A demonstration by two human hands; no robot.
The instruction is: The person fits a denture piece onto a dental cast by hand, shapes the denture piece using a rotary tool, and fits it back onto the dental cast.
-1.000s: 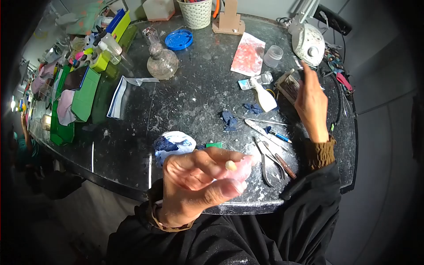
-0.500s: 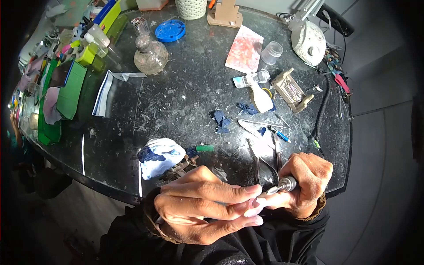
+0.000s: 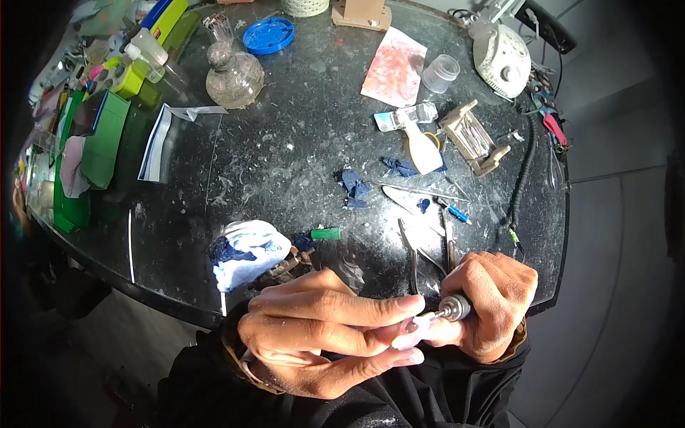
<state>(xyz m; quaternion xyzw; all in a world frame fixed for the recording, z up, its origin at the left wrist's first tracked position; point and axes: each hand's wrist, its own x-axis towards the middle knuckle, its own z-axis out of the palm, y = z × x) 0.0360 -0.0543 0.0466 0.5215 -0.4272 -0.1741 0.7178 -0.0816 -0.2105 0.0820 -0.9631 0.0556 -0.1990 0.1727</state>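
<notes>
My left hand (image 3: 321, 332) pinches a small pinkish-white piece (image 3: 408, 335) between its fingertips, which hide much of it. My right hand (image 3: 492, 303) is wrapped round a rotary handpiece (image 3: 457, 308), whose metal nose points left. The bit at its tip meets or nearly meets the piece; exact contact cannot be made out. Both hands are close together over my lap at the table's front edge. Just beyond them lie pliers-like metal tools (image 3: 414, 260). A white cloth with blue stains (image 3: 250, 250) and a green cylinder (image 3: 326, 234) lie beyond my left hand.
On the dark, dusty table (image 3: 285, 157) stand a glass burner-like flask (image 3: 235, 78), a blue lid (image 3: 269, 36), a clear cup (image 3: 441, 73) and a bur holder (image 3: 467, 139). A white control unit (image 3: 503, 64) with a coiled cord (image 3: 526, 171) is at right; green boxes (image 3: 105, 146) at left.
The view has shifted slightly, so the table things sit a little higher and further left. The handpiece has tilted and moved slightly left and down against the piece; both grips stay the same.
</notes>
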